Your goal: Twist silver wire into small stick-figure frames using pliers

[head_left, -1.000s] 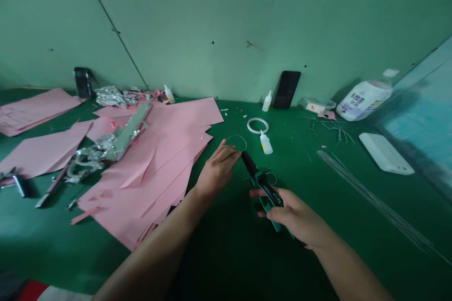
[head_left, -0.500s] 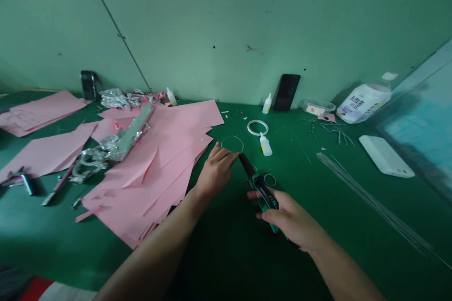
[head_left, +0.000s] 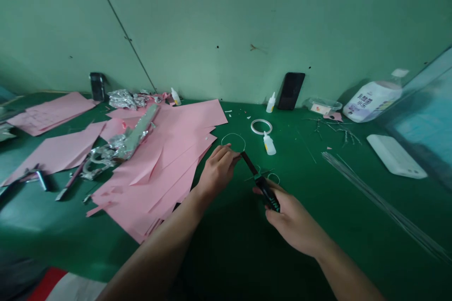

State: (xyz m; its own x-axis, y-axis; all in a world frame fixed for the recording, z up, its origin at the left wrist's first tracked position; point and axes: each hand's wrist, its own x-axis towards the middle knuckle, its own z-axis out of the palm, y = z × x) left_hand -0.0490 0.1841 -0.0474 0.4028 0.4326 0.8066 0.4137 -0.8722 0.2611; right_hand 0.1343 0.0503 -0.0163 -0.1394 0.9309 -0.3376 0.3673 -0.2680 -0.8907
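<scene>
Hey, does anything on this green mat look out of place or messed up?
Yes. The large white plastic bottle lies on its side at the back right of the green work mat, not standing. The pink paper sheets are slashed and overlapping, with crumpled silver foil heaped on them.

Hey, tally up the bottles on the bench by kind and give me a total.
Small glue bottles: 3
Large white bottle: 1
Total: 4
</scene>
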